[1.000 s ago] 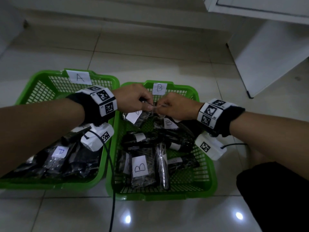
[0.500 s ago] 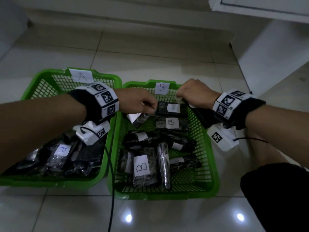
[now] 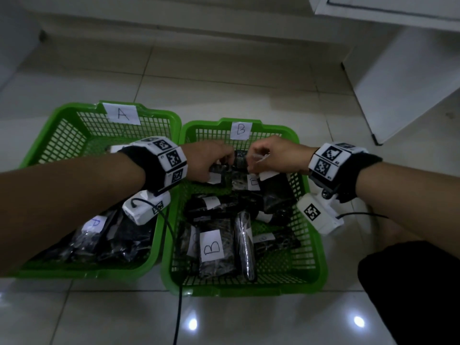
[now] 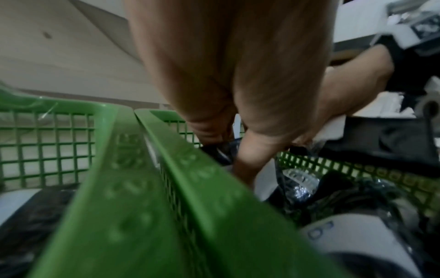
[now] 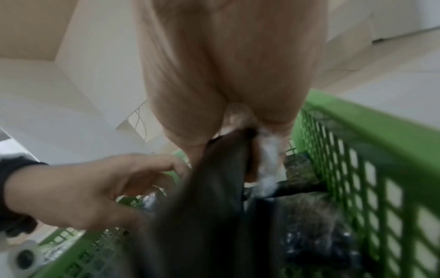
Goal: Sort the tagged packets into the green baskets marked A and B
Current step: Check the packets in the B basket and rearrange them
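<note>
Two green baskets stand side by side on the floor, basket A (image 3: 62,113) on the left and basket B (image 3: 293,135) on the right. Both hold dark packets with white tags. My two hands meet over the far end of basket B. My left hand (image 3: 211,160) (image 4: 228,152) curls its fingers and thumb round a dark packet (image 3: 220,168) lying there. My right hand (image 3: 263,155) (image 5: 240,129) pinches the top of another dark packet (image 3: 276,192) (image 5: 221,169), whose white tag (image 3: 267,174) (image 5: 269,159) sticks out; the packet hangs down into the basket.
Several tagged packets (image 3: 216,247) fill basket B, and more packets (image 3: 112,235) lie in the near half of basket A. A black cable (image 3: 179,307) runs over the tiles in front. A white cabinet (image 3: 398,83) stands at the right, my dark-clothed knee (image 3: 410,290) near right.
My right hand went out to the far right rim of basket B and has come back to the left hand, holding a tagged packet. The left hand stayed over the basket's far end.
</note>
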A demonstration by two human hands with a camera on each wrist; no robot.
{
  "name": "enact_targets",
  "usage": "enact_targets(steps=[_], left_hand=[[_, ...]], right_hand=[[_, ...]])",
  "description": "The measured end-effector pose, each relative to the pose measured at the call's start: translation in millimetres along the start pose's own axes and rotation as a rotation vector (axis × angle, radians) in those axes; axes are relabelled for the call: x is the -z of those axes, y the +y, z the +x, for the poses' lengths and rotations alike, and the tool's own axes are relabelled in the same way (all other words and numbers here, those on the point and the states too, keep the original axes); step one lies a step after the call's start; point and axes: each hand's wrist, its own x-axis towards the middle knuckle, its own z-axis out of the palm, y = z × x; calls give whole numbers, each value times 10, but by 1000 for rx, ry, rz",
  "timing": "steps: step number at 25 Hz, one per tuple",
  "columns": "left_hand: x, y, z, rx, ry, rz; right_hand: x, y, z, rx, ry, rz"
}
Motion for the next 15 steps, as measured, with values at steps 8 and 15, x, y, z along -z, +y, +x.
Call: enact_targets(steps=[8, 15], left_hand=[[-13, 76, -25, 77, -119, 176], [222, 374, 47, 138, 137, -598]], right_hand=[[-26, 83, -52, -39, -12, 47], [-77, -30, -98, 51, 41, 107]])
